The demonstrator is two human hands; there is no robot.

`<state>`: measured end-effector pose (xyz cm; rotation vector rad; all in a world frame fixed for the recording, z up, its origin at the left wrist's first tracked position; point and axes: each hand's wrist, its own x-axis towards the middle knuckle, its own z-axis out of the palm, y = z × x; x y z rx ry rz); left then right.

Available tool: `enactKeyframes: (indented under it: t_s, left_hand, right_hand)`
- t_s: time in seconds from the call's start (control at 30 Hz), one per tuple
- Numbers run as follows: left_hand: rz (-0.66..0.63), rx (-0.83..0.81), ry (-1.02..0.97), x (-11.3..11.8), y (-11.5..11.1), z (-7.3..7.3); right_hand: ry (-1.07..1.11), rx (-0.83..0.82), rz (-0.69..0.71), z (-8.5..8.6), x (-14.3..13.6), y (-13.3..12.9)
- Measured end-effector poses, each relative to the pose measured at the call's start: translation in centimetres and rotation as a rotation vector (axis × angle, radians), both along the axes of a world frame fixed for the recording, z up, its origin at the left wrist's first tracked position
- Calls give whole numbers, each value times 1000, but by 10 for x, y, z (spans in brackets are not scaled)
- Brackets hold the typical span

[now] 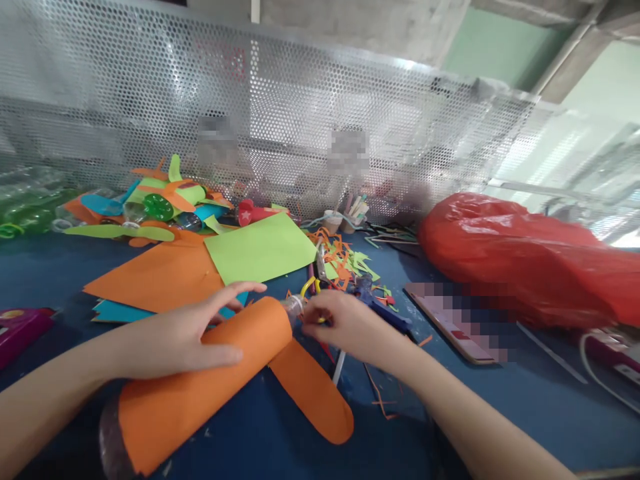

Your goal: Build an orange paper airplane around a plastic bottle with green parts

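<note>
A clear plastic bottle wrapped in orange paper (210, 387) lies slanted in front of me, its neck (293, 305) pointing away to the right. My left hand (195, 333) is laid over the wrapped body, thumb on the near side and fingers on the far side. An orange paper strip with a rounded end (315, 393) sticks out from beneath the bottle toward the lower right. My right hand (335, 320) is beside the neck with its fingers curled together; what they hold, if anything, is hidden. Yellow scissor handles (309, 287) show just behind those fingers.
Orange sheets (155, 277) and a lime green sheet (260, 250) lie behind the bottle. Paper scraps (345, 260), a blue glue gun (385, 310) and a phone (450, 327) are to the right. A red plastic bag (510, 260) stands farther back. Paper-decorated bottles (165, 200) crowd the back left.
</note>
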<state>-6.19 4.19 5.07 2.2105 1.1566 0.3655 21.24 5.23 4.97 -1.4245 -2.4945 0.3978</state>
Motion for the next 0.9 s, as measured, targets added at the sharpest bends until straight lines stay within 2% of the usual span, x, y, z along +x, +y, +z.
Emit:
enactKeyframes:
  t_s: [0.07, 0.13, 0.2, 0.27, 0.37, 0.47, 0.6, 0.73, 0.83, 0.9]
  left_hand:
    - [31, -144, -43, -4, 8, 4]
    - [95, -226, -104, -4, 12, 10]
    - [144, -285, -162, -3, 13, 16]
    - [179, -346, -215, -1, 12, 20]
    - [199, -436, -325, -2, 15, 19]
    - [165, -478, -430, -6, 24, 12]
    - [182, -462, -451, -9, 30, 7]
    - [209, -370, -406, -8, 22, 15]
    - [233, -375, -426, -6, 17, 18]
    - [256, -251, -352, -5, 16, 17]
  right_hand:
    - [-266, 146, -214, 9, 18, 8]
    - [-594, 185, -383, 15, 41, 18]
    - [-682, 112, -444, 16, 61, 26]
    - [-713, 31, -429, 12, 73, 32]
    - [-729, -17, -396, 6, 78, 36]
    - [-731, -13, -415, 5, 74, 35]
    - [-693, 20, -483, 9, 71, 35]
    - [-617, 111, -569, 18, 71, 36]
    - [-453, 196, -632, 24, 71, 35]
    - [-225, 252, -627, 28, 70, 35]
